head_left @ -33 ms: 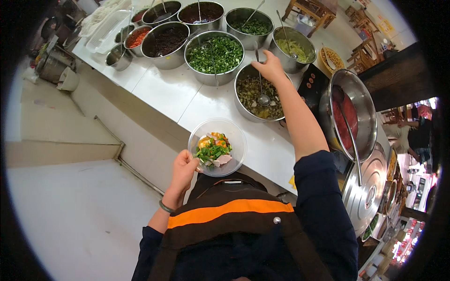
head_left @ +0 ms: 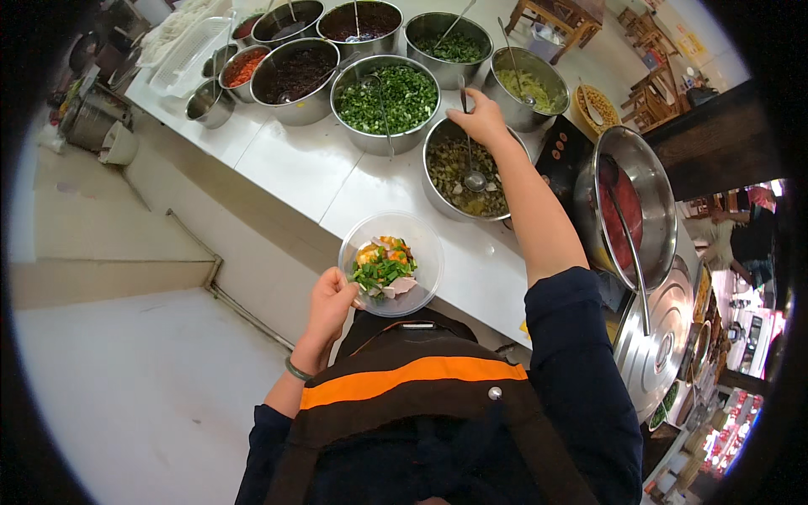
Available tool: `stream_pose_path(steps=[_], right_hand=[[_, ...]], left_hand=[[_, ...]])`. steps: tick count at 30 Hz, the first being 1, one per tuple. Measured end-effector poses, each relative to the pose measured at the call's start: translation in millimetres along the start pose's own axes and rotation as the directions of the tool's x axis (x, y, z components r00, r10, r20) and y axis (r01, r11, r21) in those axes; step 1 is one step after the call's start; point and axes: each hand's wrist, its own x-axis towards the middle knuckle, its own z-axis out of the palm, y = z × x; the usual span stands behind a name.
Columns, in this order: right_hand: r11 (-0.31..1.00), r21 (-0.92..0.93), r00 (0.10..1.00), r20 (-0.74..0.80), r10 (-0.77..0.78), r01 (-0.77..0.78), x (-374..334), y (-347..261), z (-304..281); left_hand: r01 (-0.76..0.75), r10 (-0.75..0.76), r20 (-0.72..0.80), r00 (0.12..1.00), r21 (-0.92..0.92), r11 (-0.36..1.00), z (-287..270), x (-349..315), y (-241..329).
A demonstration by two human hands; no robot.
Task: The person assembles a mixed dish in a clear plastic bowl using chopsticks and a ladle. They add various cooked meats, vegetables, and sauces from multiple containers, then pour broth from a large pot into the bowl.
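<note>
My left hand [head_left: 330, 305] grips the rim of a clear round plastic bowl [head_left: 427, 244] at the table's near edge. Inside the bowl lie chopped green onions [head_left: 379, 273], orange-red sauce and pale pink slices [head_left: 400, 287]. Reaching forward, my right hand [head_left: 481, 118] is closed round the upper handle of a small metal ladle [head_left: 474, 180]. The ladle's head rests in a steel pot [head_left: 434, 195] of chopped brownish-green pickled vegetables [head_left: 450, 172]. Just left of it stands a steel pot of chopped green onions [head_left: 387, 101].
Several steel pots crowd the white table [head_left: 295, 168], among them one of dark sauce [head_left: 295, 76] and one of pale green shreds [head_left: 526, 88]. At right, a tilted steel basin [head_left: 665, 215] with a ladle stands by a large round lid [head_left: 661, 337]. A white basket [head_left: 189, 63] sits far left.
</note>
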Motion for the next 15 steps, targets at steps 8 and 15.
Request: stream_pose_path(steps=[8, 15], right_hand=[[0.984, 0.066, 0.86, 0.477, -0.179, 0.169, -12, -8, -15], [0.94, 0.033, 0.879, 0.344, -0.331, 0.34, -29, -54, 4]], left_hand=[[0.107, -0.111, 0.157, 0.981, 0.039, 0.994, -25, 72, 30], [0.158, -0.17, 0.159, 0.973, 0.085, 0.984, -15, 99, 32]])
